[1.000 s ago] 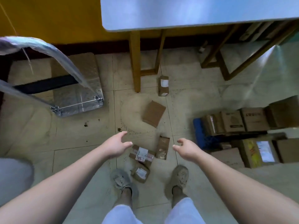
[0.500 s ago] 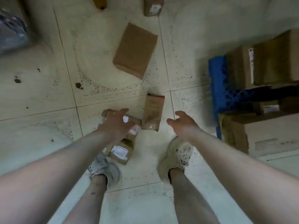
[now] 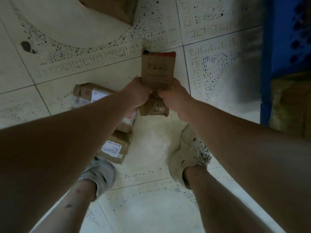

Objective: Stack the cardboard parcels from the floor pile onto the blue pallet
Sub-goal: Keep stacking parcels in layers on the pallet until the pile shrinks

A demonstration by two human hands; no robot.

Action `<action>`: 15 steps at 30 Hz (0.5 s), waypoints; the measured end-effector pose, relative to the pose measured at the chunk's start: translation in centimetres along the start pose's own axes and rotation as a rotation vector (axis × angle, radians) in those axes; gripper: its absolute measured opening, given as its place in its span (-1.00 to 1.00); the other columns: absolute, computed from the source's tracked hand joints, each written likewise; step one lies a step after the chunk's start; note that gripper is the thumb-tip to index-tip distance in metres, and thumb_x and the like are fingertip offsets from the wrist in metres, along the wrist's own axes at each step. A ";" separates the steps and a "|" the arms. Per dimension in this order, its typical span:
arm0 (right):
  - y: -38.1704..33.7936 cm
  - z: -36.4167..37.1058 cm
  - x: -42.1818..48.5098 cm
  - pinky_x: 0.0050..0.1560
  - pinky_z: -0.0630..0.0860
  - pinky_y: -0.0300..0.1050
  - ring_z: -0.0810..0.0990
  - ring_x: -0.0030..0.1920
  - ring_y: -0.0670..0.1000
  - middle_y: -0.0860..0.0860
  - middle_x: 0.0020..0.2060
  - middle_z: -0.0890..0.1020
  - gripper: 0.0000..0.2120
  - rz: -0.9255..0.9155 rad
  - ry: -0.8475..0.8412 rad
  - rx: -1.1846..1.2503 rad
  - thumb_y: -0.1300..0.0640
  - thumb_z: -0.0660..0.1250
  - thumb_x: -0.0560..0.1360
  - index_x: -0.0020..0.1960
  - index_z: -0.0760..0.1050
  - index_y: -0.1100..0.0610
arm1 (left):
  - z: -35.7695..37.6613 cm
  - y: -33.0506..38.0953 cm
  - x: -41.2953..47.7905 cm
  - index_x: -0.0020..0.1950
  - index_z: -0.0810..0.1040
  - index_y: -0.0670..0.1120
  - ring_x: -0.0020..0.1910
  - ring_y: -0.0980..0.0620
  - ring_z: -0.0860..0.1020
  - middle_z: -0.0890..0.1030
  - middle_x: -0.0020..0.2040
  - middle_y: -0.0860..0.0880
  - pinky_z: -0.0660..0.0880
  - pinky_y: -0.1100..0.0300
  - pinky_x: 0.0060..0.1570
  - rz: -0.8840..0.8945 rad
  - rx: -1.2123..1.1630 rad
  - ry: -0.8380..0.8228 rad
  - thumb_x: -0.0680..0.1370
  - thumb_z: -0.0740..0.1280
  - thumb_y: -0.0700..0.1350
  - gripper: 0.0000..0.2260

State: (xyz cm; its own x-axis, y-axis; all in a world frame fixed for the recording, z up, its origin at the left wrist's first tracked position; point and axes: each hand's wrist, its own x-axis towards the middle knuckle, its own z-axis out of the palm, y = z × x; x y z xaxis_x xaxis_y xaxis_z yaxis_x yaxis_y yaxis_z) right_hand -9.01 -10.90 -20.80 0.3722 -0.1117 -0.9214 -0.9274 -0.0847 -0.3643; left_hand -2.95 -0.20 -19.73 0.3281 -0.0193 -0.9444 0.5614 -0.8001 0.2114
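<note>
A narrow brown cardboard parcel with a red strip at its far end lies on the tiled floor straight ahead. My left hand grips its left side and my right hand grips its right side, fingers curled round its edges near the middle. Left of it, partly under my left forearm, lies a taped parcel with a white label. A smaller labelled parcel sits by my left foot. The blue pallet rises at the right edge.
A larger flat brown parcel lies at the top edge. A cardboard box stands against the pallet at the right. My two shoes stand on the tiles just behind the parcels.
I have bent lower and the view has closed in on the floor. Both hands, open above the parcels before, have come together and taken hold of the narrow parcel.
</note>
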 end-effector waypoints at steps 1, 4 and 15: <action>-0.3 0.1 -0.7 0.15 0.51 -0.03 0.55 0.08 0.04 0.03 0.09 0.56 -0.65 -0.023 0.017 0.015 0.20 0.23 0.56 0.34 0.36 0.10 | -0.1 0.0 -0.6 0.23 0.43 -0.10 0.02 -0.06 0.50 0.51 0.02 -0.06 0.48 0.04 0.14 0.020 -0.033 0.020 0.61 0.18 -0.17 -0.80; -2.1 -0.5 -4.6 0.09 0.53 -0.07 0.56 0.05 0.00 -0.03 0.08 0.56 -0.61 -0.056 0.048 0.043 0.17 0.21 0.58 0.40 0.32 0.04 | -1.8 0.3 -3.8 0.35 0.35 -0.06 -0.02 -0.01 0.54 0.53 0.07 -0.03 0.52 0.12 -0.05 0.090 -0.101 0.056 0.59 0.22 -0.14 -0.68; -16.6 -1.2 -29.4 -0.26 0.40 -0.46 0.50 -0.16 -0.31 -0.32 -0.15 0.52 -0.83 -0.295 0.248 0.309 0.09 0.23 0.61 0.15 0.43 -0.13 | -17.1 5.0 -27.7 0.28 0.25 0.15 0.04 0.06 0.56 0.52 0.10 0.04 0.55 0.08 0.00 0.474 -0.235 -0.060 0.47 0.44 -0.10 -0.49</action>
State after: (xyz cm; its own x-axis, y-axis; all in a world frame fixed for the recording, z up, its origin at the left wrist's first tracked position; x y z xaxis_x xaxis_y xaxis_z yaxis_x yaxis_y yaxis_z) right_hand -4.47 -7.45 12.49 0.5831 -0.3624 -0.7270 -0.7353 0.1450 -0.6621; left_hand 3.75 6.59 11.84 0.5472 -0.3859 -0.7428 0.5194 -0.5393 0.6628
